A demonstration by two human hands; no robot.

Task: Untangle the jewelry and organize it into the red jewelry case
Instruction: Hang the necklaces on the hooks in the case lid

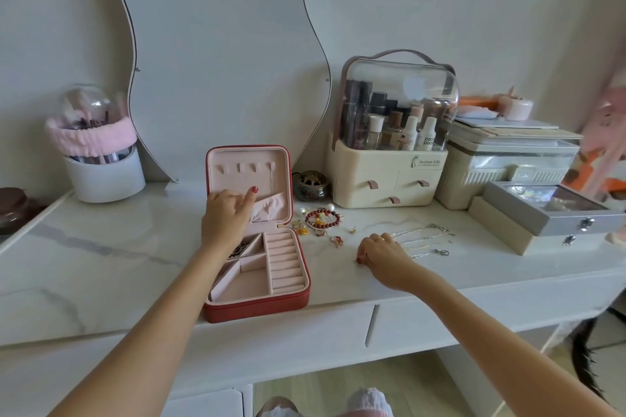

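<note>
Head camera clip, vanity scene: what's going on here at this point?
A person is sorting jewelry at a white vanity. The red jewelry case lies open; the left hand reaches into its lid, index finger extended toward the elastic pocket. The right hand pinches something small on the tabletop, too tiny to identify. A red bead bracelet, earrings and silver chains still lie loose beside the case.

The scene is evenly lit by soft, bright daylight, perhaps from the right. Shadows are faint. Glare is seen on the clear cosmetics cover (pixel 411 88). Edges are bowed and blurred.
</note>
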